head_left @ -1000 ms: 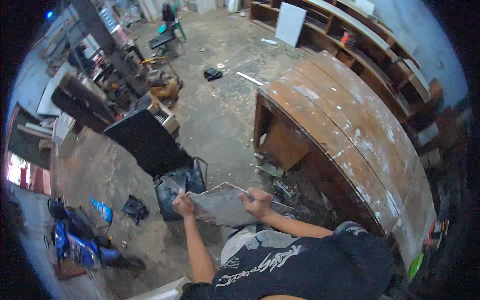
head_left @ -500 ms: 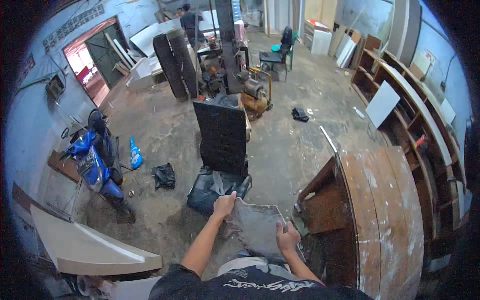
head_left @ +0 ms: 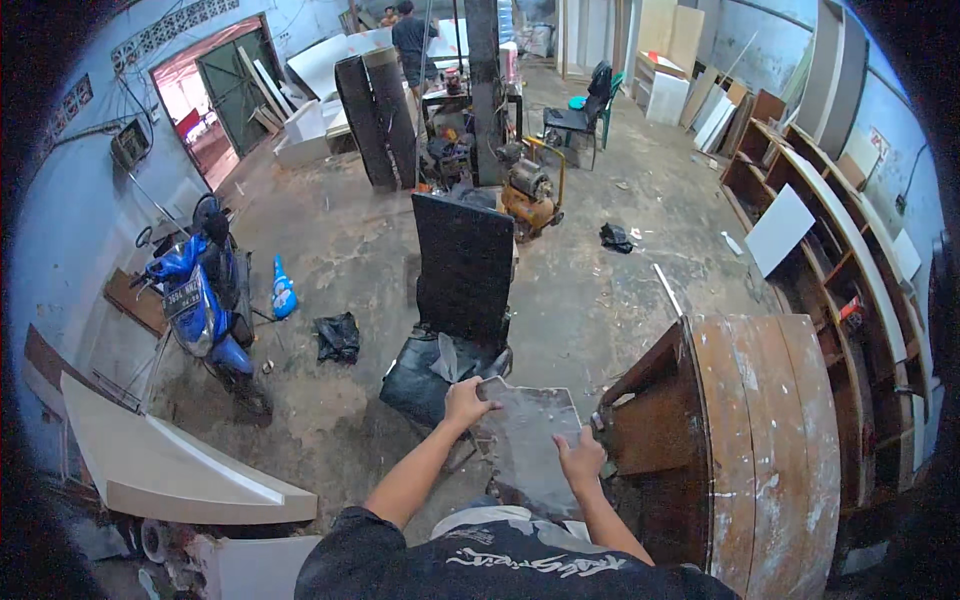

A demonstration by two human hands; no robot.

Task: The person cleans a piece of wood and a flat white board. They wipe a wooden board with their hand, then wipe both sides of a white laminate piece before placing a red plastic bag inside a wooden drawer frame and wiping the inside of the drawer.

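Between my two hands is a thin grey sheet point(head_left: 530, 440), roughly rectangular, with an uneven far edge and a smudged surface. My left hand point(head_left: 468, 403) grips its far left corner, fingers closed around the edge. On the right edge, my right hand point(head_left: 581, 457) is closed with the thumb lying on top. The sheet is held in front of my waist, and what it is made of I cannot make out. Just beyond it stands a black chair point(head_left: 462, 265) with a tall back and a dark seat, a pale scrap lying on that seat.
To my right stands a paint-spotted wooden cabinet point(head_left: 770, 440), with brown shelving point(head_left: 830, 260) behind it. A blue motorbike point(head_left: 205, 310) is parked on the left, near a cream curved panel point(head_left: 180, 470). Farther off are a yellow compressor point(head_left: 530, 190) and a person point(head_left: 410, 45) in dark clothes.
My view has shifted, so the room appears slightly more to the right. The left hand now has its thumb lying over the sheet's corner; both hands keep hold of it.
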